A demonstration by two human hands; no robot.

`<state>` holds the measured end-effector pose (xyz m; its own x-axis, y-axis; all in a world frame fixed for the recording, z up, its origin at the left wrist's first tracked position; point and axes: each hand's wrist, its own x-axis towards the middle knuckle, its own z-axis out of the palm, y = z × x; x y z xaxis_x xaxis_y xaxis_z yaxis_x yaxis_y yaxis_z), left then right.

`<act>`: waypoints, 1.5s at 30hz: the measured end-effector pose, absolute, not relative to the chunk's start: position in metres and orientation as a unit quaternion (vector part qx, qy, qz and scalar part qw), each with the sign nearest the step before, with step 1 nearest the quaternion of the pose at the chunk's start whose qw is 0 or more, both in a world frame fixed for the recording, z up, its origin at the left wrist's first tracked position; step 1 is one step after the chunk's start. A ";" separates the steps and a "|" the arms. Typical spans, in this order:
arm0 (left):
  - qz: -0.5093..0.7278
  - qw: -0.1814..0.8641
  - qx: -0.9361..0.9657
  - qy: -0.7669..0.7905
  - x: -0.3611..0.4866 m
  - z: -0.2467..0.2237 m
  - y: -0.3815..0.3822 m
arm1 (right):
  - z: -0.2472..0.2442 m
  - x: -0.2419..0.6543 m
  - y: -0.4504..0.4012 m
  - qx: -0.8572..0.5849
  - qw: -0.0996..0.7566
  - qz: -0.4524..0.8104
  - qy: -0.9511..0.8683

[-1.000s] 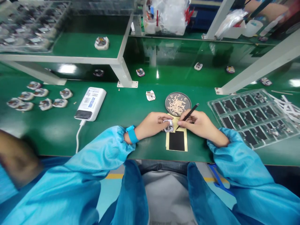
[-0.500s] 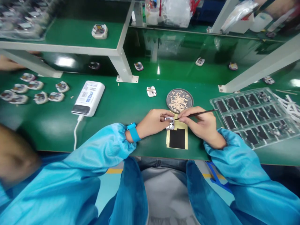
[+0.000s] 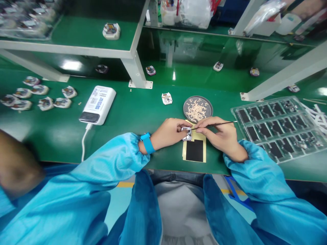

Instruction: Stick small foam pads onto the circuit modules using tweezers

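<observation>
My left hand (image 3: 168,133) pinches a small metal-framed part (image 3: 187,133) by its edges. My right hand (image 3: 219,135) is shut on a slender black pick (image 3: 214,125), whose fine tip touches or nearly touches the top of that part. Below both hands lies a yellowish backing sheet (image 3: 201,149) carrying a black rectangular pad (image 3: 194,150). The underside of the part is hidden. A round mesh tray (image 3: 197,109) of small beige pieces sits just beyond my fingers.
A white power bank (image 3: 97,104) with a cable lies left of my hands, beyond it several round modules (image 3: 33,95). A clear blister tray (image 3: 276,127) of black pads sits right. A white shelf leg (image 3: 135,69) stands ahead. A blurred hand (image 3: 17,160) intrudes lower left.
The black pick has swung from a steep diagonal to nearly level, its tip moving up onto the part. The view has drifted slightly upward. My left hand still holds the part.
</observation>
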<state>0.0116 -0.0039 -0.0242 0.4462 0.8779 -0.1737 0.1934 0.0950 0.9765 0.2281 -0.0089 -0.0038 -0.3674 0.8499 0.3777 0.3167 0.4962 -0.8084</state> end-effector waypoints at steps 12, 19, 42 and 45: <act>0.283 0.602 0.606 0.437 0.007 -0.024 -0.002 | -0.001 0.232 -0.012 -0.391 0.414 0.338 -0.749; 0.270 0.641 0.580 0.424 0.001 -0.023 0.004 | 0.001 0.232 -0.011 -0.384 0.398 0.296 -0.778; 0.250 0.743 0.465 0.412 -0.006 -0.016 0.014 | 0.018 0.257 0.000 -0.422 0.385 0.603 -0.557; 0.237 0.727 0.489 0.419 -0.010 -0.014 0.015 | 0.033 0.288 0.003 -0.519 0.409 0.496 -0.563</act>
